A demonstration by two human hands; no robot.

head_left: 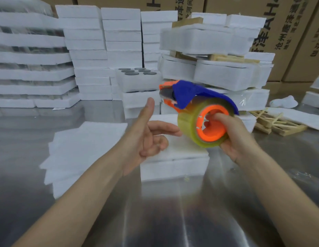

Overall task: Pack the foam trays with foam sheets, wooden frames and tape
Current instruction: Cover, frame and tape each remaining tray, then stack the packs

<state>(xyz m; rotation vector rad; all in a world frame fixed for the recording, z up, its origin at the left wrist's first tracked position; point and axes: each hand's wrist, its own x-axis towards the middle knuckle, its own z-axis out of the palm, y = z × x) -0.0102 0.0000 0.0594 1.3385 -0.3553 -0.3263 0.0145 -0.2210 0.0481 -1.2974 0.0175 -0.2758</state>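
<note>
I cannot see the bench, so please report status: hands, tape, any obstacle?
Right hand grips blue-and-orange plastic tape dispenser, clear roll, fingers in core. Left hand open, empty. White foam tray pair below both hands. Nothing blocking.

A shiny metal surface (pixel 173 220) fills the lower part of the view, and it reflects the light in pale streaks. At the back stand brown cardboard boxes (pixel 298 32) like a wall, with large black printed characters on their sides. Left of the middle, further back, six dark grey round discs (pixel 132 73) lie flat in two rows. A small pale scrap (pixel 57 109) lies on the surface at the left.
</note>
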